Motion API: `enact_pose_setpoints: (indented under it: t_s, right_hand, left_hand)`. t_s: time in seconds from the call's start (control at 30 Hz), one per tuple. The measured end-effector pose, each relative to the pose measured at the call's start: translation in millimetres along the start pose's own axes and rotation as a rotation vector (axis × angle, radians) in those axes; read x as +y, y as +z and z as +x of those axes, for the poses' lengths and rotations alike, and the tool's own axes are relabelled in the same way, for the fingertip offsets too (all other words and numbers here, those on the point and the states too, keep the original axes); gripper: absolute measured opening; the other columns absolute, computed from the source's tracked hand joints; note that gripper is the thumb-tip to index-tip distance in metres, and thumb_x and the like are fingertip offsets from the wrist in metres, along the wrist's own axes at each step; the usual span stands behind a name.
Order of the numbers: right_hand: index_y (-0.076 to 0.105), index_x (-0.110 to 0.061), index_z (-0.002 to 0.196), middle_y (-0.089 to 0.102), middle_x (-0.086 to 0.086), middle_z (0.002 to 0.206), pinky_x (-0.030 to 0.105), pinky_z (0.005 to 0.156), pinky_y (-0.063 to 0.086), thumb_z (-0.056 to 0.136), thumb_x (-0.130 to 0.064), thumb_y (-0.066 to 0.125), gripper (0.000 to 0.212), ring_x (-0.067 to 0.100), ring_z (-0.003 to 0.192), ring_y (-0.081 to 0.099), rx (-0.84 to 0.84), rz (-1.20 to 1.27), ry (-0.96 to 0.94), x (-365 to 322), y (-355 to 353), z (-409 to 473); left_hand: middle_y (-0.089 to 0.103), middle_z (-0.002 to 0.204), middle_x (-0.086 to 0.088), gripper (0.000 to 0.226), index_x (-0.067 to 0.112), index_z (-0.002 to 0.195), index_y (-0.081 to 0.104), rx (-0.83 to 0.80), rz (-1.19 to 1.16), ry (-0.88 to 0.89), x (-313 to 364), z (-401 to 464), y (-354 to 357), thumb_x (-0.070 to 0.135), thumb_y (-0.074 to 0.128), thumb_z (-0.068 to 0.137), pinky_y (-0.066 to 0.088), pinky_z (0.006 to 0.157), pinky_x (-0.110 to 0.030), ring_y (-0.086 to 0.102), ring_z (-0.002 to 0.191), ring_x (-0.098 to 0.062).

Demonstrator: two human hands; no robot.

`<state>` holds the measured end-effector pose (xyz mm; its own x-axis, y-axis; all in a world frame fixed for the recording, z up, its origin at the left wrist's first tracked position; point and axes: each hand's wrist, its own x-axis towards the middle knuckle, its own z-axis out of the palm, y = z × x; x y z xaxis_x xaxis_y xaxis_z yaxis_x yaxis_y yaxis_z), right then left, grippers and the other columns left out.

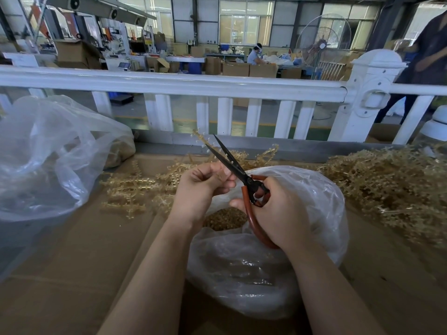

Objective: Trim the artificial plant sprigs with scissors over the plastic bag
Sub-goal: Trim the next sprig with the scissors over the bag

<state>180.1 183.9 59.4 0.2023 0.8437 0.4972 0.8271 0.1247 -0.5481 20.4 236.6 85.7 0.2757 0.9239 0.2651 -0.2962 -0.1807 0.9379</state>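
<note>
The clear crinkled plastic bag (278, 274) lies under both hands. The left hand (205, 187) pinches a tan plastic sprig (205, 141); the right hand (278, 213) grips red-handled black scissors (232, 163), blades parted. Best to cut above the bag's mouth.

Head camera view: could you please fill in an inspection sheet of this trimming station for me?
Surface: brown cardboard sheets.
Job's things: scissors, blades apart around a sprig; plastic bag open beneath, trimmings inside.
Clutter: loose sprigs left of centre, sprig heap on the right, second bag on the left.
Grippers: left hand pinches the sprig; right hand grips the scissor handles.
Cables: nothing seen.
Surroundings: white fence, standing fan, cartons, workers behind.
</note>
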Motion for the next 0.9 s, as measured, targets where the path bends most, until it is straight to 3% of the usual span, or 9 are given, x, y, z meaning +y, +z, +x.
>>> enact_pose_setpoints:
  t_s: [0.1, 0.23, 0.47, 0.9]
  right_hand:
    - [0.058, -0.026, 0.092, 0.061, -0.018, 0.077, 0.016, 0.060, 0.046, 0.059, -0.094, 0.043, 0.077, -0.001, 0.068, 0.058, 0.003, -0.014, 0.012, -0.4, 0.5, -0.1]
    - [0.057, -0.031, 0.091, 0.057, -0.023, 0.075, 0.008, 0.057, 0.033, 0.058, -0.094, 0.043, 0.072, -0.007, 0.068, 0.055, -0.003, -0.020, 0.017, -1.0, 0.7, -1.0]
    - [0.050, -0.039, 0.090, 0.055, -0.026, 0.074, 0.008, 0.055, 0.031, 0.062, -0.089, 0.058, 0.058, -0.009, 0.068, 0.053, -0.035, -0.017, 0.031, 2.1, 1.6, -1.0]
    - [0.047, -0.041, 0.087, 0.053, -0.027, 0.072, 0.008, 0.053, 0.030, 0.062, -0.089, 0.061, 0.056, -0.011, 0.066, 0.051, -0.057, -0.055, 0.052, 3.7, -0.8, 0.9]
  left_hand:
    - [0.075, 0.084, -0.003, 0.015, 0.014, 0.086, 0.074, 0.040, -0.042, -0.030, 1.0, 0.2, 3.7, 0.003, 0.065, 0.089, 0.054, 0.069, -0.021, 0.070, 0.077, -0.012]
    - [0.072, 0.091, -0.004, 0.019, 0.010, 0.091, 0.070, 0.054, -0.117, -0.054, 3.7, -0.4, 5.6, -0.004, 0.057, 0.091, 0.051, 0.084, -0.029, 0.067, 0.090, -0.017]
    - [0.069, 0.075, -0.002, 0.020, 0.010, 0.083, 0.071, 0.194, -0.278, -0.096, 3.2, 0.9, 10.7, 0.005, 0.056, 0.096, 0.055, 0.070, -0.021, 0.060, 0.066, -0.009]
    - [0.065, 0.068, 0.000, 0.007, 0.013, 0.080, 0.074, 0.246, -0.274, -0.075, 0.6, 1.4, 10.8, 0.010, 0.069, 0.084, 0.053, 0.065, -0.017, 0.058, 0.062, -0.006]
